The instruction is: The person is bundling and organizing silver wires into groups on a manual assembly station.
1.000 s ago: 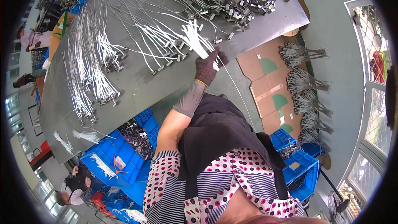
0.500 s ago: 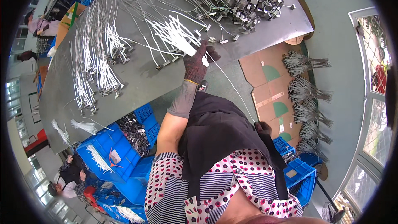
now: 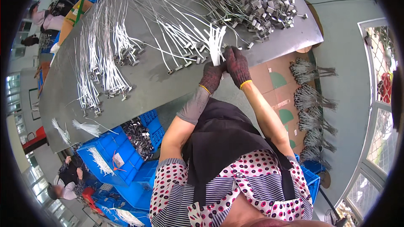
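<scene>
My left hand (image 3: 211, 77), in a dark knitted glove, is closed round the lower end of a bundle of thin white tubes (image 3: 216, 44) that fan out upward. My right hand (image 3: 237, 64), gloved alike, is closed against the bundle's right side; what its fingers hold is hidden. Just left of the bundle lies a row of wires with white sleeves (image 3: 182, 38) and small metal end pieces, spread on the grey metal table (image 3: 147, 77). Beyond my right hand is a large heap of wires with square metal ends (image 3: 273, 14).
More white-sleeved wires (image 3: 107, 73) lie at the table's left, with two small white bundles (image 3: 86, 127) near its front edge. Blue crates (image 3: 113, 159) stand below left. Wire bundles (image 3: 313, 94) line the right wall by cardboard (image 3: 275, 80). Other people (image 3: 69, 180) are at the far left.
My right hand has come up from low at the right, where it held the end of a long thin strand, to meet my left. The white bundle has swung more upright.
</scene>
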Tool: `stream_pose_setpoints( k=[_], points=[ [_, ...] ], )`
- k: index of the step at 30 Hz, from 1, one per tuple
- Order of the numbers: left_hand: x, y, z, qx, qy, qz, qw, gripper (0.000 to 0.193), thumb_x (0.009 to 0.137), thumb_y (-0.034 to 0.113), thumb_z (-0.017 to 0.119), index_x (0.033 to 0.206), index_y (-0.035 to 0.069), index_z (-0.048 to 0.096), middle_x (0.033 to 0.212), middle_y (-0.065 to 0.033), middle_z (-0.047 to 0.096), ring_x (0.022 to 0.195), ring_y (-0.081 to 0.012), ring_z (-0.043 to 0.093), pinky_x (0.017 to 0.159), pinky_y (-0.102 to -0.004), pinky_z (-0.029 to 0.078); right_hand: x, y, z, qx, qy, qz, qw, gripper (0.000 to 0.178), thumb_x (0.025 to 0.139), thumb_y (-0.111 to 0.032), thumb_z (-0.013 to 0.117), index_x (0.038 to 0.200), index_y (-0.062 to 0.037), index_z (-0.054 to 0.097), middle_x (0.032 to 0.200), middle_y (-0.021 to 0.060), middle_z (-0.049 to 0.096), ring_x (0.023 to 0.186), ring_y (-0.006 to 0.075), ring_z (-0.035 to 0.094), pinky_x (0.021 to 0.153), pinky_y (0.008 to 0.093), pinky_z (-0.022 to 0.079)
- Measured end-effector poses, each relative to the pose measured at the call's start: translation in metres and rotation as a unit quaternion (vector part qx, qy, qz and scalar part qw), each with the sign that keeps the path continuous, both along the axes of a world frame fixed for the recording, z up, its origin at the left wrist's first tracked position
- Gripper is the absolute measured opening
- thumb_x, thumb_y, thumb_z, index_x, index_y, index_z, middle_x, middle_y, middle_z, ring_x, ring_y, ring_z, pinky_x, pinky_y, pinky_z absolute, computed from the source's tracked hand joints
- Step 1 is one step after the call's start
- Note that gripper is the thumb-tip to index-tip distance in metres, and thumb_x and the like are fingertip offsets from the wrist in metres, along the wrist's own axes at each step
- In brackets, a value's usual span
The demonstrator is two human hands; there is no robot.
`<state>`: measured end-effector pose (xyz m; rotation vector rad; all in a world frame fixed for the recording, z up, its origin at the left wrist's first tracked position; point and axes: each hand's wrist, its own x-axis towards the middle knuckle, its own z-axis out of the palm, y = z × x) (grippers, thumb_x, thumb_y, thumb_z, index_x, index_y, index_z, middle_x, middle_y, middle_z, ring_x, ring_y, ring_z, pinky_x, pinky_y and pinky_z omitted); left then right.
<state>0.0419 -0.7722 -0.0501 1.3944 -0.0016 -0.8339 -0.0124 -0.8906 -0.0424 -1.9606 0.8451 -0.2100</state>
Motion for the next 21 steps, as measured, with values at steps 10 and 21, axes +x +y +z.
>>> stream_pose_setpoints(
  k=[10,21],
  points=[
    [0.061,0.025,0.046,0.217,-0.239,-0.02,0.946,0.036,0.087,0.034,0.068,0.101,0.001,0.069,0.082,-0.019,0.07,0.075,-0.0332,0.069,0.069,-0.0407,0.053,0.083,-0.031,0.009,-0.223,0.141,0.008,0.965,0.049,0.088,-0.044,0.06,0.126,-0.0153,0.062,0.117,0.0234,0.067,0.108,0.0419,0.064,0.092,0.0491,0.05],
    [0.049,0.027,0.022,-0.08,0.107,0.05,0.99,0.027,0.088,0.021,0.074,0.094,-0.004,0.066,0.08,-0.0119,0.069,0.06,-0.0216,0.068,0.056,-0.0349,0.062,-0.036,-0.026,0.03,-0.006,-0.116,0.137,0.984,0.03,0.095,-0.01,0.057,0.122,0.0001,0.064,0.09,0.0139,0.071,0.077,0.0143,0.065,0.07,0.0303,0.051]
  ],
)
